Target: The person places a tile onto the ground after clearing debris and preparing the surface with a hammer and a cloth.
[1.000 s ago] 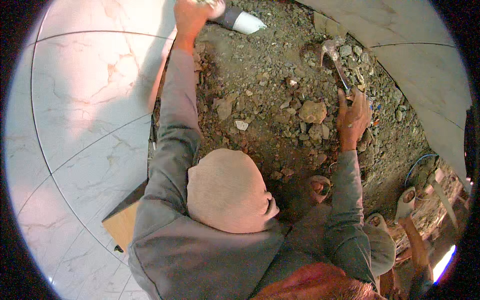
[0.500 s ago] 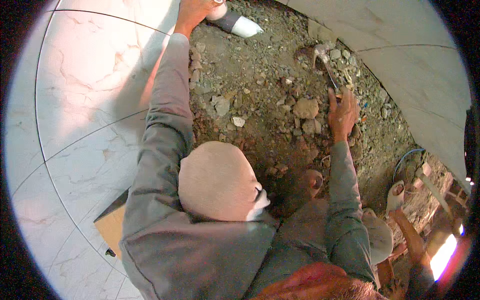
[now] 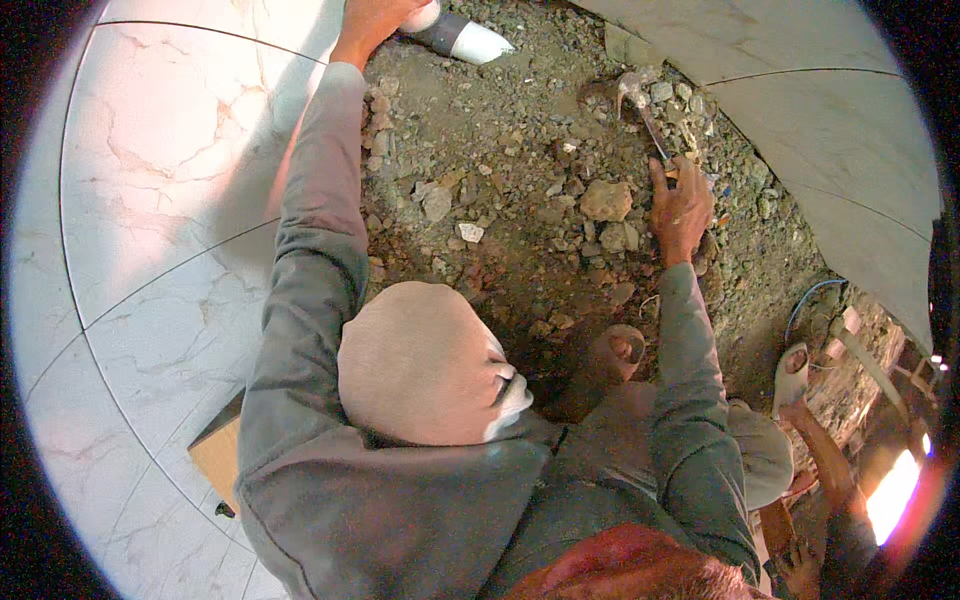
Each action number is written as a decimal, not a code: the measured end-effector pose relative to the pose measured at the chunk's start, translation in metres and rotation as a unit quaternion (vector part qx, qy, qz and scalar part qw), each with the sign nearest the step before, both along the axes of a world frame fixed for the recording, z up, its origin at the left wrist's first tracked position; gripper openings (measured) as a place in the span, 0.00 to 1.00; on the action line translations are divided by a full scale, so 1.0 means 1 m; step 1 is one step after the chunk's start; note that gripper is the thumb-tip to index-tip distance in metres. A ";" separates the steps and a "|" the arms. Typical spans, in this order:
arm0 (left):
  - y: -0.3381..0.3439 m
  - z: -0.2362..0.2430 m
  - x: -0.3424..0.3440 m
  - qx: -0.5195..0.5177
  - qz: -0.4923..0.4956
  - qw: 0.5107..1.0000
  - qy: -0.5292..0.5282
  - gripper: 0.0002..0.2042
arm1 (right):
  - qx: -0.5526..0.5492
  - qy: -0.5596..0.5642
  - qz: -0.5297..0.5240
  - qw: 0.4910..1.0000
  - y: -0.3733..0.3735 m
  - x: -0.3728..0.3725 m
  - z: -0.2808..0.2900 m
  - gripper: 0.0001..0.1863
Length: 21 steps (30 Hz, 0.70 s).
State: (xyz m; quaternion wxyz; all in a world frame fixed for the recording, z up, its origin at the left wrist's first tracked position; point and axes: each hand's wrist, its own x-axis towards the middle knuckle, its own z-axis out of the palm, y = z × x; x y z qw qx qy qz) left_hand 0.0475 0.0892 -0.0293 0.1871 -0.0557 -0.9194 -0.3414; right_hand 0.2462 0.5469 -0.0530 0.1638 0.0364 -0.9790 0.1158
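Note:
My right hand (image 3: 683,210) is closed round the handle of a claw hammer (image 3: 652,125). The hammer's metal head rests on the rubble, close to several small pale stones. My left hand (image 3: 372,25) is at the top edge beside a white, pipe-like piece with a dark grey band (image 3: 482,45). The fingers of that hand are mostly cut off by the frame, so its grip is hidden. Between my arms lies rough ground of soil and broken stone (image 3: 500,150), with a larger brownish stone (image 3: 606,200) left of my right hand.
Pale marbled tiles (image 3: 160,150) border the soil on the left, and more tiles (image 3: 800,130) on the upper right. A box-like wooden piece (image 3: 218,460) stands at lower left. Another person's limb (image 3: 825,460) and a blue cable (image 3: 810,300) are at right. My bent knee (image 3: 425,365) juts forward.
The whole view has shifted slightly, so most things sit a little further up and left. My right hand still grips the hammer, whose head stays on the rubble.

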 end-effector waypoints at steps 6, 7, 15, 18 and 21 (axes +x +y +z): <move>-0.007 0.008 -0.002 0.023 -0.002 1.000 -0.006 0.20 | -0.008 -0.024 -0.011 1.000 -0.001 -0.005 0.001 0.17; -0.015 0.004 0.000 0.024 -0.015 1.000 -0.009 0.20 | -0.012 -0.030 -0.007 0.999 -0.003 -0.002 -0.001 0.17; 0.007 0.003 0.023 0.063 -0.003 0.998 0.009 0.24 | -0.011 -0.015 -0.013 1.000 0.004 -0.003 -0.009 0.19; -0.019 -0.007 -0.003 -0.001 -0.012 1.000 0.015 0.26 | 0.000 -0.003 -0.007 1.000 0.005 -0.003 -0.006 0.18; -0.022 -0.001 -0.005 -0.021 -0.031 0.999 -0.009 0.25 | -0.010 0.001 0.015 1.000 -0.002 -0.006 0.005 0.17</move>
